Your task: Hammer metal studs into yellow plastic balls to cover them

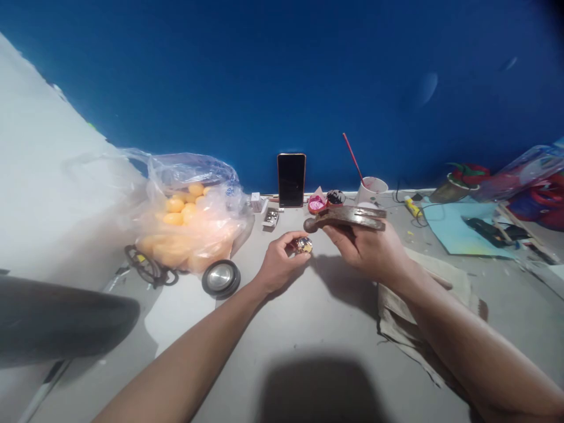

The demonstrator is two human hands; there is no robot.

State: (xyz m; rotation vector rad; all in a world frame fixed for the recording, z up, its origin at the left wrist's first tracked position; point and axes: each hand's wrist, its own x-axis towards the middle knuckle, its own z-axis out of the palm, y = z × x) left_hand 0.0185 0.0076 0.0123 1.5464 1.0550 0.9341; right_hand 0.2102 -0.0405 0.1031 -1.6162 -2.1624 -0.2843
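Observation:
My left hand (279, 260) rests on the grey table, fingers pinched round a small shiny metal piece (304, 245). My right hand (368, 245) is closed on a rusty brown metal tool (348, 217) that looks like a hammer head or bar. It is held level just above and to the right of the shiny piece, its rounded end pointing left. The two hands are close together near the table's middle.
A clear plastic bag of orange balls (189, 220) sits at the left, with a round metal lid (221, 278) and a black ring (145, 267) beside it. A phone (291, 179) leans on the blue wall. A white cup with a red stick (371, 189), small pots (325, 201), a cloth (423, 294) and craft clutter (484, 229) lie at the right.

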